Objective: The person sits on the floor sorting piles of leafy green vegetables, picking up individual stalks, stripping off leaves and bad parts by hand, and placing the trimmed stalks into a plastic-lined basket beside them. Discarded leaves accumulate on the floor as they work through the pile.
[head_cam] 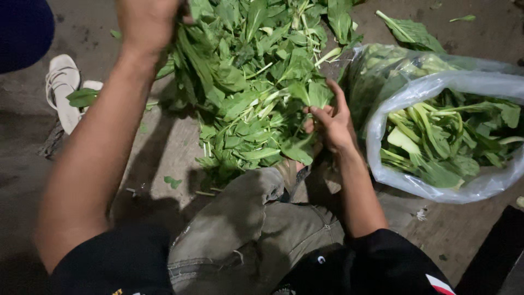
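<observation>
Leafy greens: a loose heap of green leaves with pale stems (251, 93) lies on the grey concrete floor (164, 147), in front of the person's bent knee in olive trousers (256, 218).
Right hand: the right hand (330, 123) sits at the near right edge of the heap; its fingers (322, 116) curl round a few stems and leaves, thumb raised against one leaf, so the greens lie partly inside the grip and partly spilling leftward from it.
Left hand: the left hand (147, 22) is at the top of the view, over the far left side of the heap; it is blurred, the fingers seem closed into the leaves, but how firmly I cannot tell.
Bag: a clear plastic bag (436, 180) stands open just right of the right hand, filled with more green leaves and pale stalks.
Strays: single leaves lie apart on the floor, one (409, 30) beyond the bag.
Sandal: a white sandal (63, 87) lies far left, a leaf (83, 97) touching it.
</observation>
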`<state>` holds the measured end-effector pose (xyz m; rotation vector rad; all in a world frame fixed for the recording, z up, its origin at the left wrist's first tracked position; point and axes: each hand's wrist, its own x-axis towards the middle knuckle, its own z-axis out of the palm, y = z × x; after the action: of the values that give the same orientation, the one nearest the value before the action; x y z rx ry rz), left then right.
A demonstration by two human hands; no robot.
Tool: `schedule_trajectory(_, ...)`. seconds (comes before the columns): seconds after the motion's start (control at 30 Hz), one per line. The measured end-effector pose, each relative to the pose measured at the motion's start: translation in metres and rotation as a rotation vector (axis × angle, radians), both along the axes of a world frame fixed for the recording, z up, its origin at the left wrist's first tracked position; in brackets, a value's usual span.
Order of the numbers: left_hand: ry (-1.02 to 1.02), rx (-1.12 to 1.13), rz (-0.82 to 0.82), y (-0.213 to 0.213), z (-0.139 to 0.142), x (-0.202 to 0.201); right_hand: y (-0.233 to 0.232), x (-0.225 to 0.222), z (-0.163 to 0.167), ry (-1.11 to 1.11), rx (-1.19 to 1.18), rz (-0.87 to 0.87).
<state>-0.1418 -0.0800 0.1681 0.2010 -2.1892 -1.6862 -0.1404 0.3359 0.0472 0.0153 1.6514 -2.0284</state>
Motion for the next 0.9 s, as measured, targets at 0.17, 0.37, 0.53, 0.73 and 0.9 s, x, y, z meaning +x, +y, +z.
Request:
schedule_trajectory(0.17, -0.029, -0.141, -0.190, 0.042, 0.014, 0.003, -0.009, 0.012, 0.036, 0.036, 0.216, 0.038)
schedule_trajectory(0.37, 0.053, -0.359, -0.579, 0.102, 0.032, 0.009, -0.019, 0.026, 0.054, -0.393, -0.688, 0.109)
schedule_trajectory(0.53, 0.258, -0.389, -0.851, 0.147, 0.035, 0.023, -0.026, 0.044, 0.085, -0.437, -0.840, 0.085)
schedule_trajectory(0.73, 0.174, -0.704, -0.752, 0.162, 0.031, 0.032, -0.032, 0.056, 0.112, -0.397, -0.691, 0.035)
schedule_trajectory(0.9, -0.118, -0.371, -0.601, 0.146, 0.027, 0.025, -0.023, 0.043, 0.079, -0.275, -0.587, 0.275)
